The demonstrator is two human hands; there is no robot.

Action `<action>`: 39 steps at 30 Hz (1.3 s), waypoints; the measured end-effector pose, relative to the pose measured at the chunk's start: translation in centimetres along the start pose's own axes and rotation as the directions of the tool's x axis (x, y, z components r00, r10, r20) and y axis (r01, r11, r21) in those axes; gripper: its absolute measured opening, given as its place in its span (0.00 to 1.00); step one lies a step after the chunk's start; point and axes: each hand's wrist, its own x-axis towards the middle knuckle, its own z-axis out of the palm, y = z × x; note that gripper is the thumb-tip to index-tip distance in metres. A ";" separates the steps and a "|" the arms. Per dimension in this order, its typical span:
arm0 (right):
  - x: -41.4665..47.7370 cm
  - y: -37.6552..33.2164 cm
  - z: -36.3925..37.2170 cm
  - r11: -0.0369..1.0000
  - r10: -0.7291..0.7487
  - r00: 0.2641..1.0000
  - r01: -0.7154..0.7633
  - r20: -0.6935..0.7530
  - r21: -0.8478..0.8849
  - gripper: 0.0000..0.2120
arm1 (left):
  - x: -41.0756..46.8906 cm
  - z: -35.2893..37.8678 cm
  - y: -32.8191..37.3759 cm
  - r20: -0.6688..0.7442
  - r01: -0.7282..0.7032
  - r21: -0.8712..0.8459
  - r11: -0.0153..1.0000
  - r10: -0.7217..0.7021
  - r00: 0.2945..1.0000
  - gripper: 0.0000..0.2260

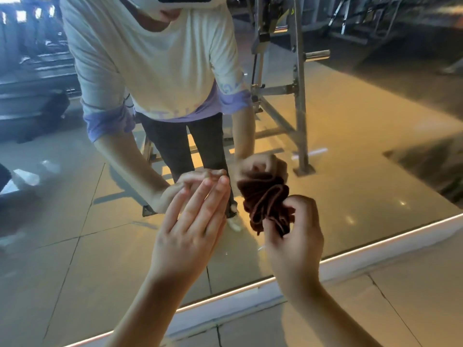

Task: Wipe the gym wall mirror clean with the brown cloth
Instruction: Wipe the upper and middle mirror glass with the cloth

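We are gripping the brown cloth (265,204) in the right hand (295,236), with fingers and thumb curled round its bunched folds. The cloth is sitting low on the mirror (75,221), near the bottom edge. Its top fold is meeting its own reflection, so we are judging it to be touching the glass or just short of it. The left hand (190,229) is lying flat, fingers straight, tips against the glass just beside the cloth, holding nothing.

Note for the wipe: the cloth is crumpled, so only its ridges are reaching the glass. We are advising flattening it into a pad, pressing evenly, and working in overlapping passes down to the white frame (350,261). The left fingertips are probably leaving prints, so that patch is needing a pass too.
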 end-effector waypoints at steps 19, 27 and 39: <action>-0.1 -1.6 0.4 0.999 0.028 0.999 -0.028 -0.028 0.018 0.14 | -0.5 -0.6 -0.5 0.012 0.049 0.041 0.998 -0.050 0.999 0.31; 3.6 -3.7 0.5 0.981 -0.193 0.968 0.194 -0.160 -0.010 0.12 | -1.1 -0.9 -0.7 0.018 0.149 0.054 0.987 -0.150 0.989 0.37; 4.2 -3.7 0.8 0.788 -0.599 0.800 0.598 0.040 -0.147 0.11 | -1.4 -0.8 -0.6 -0.039 0.190 0.046 0.981 -0.188 0.981 0.38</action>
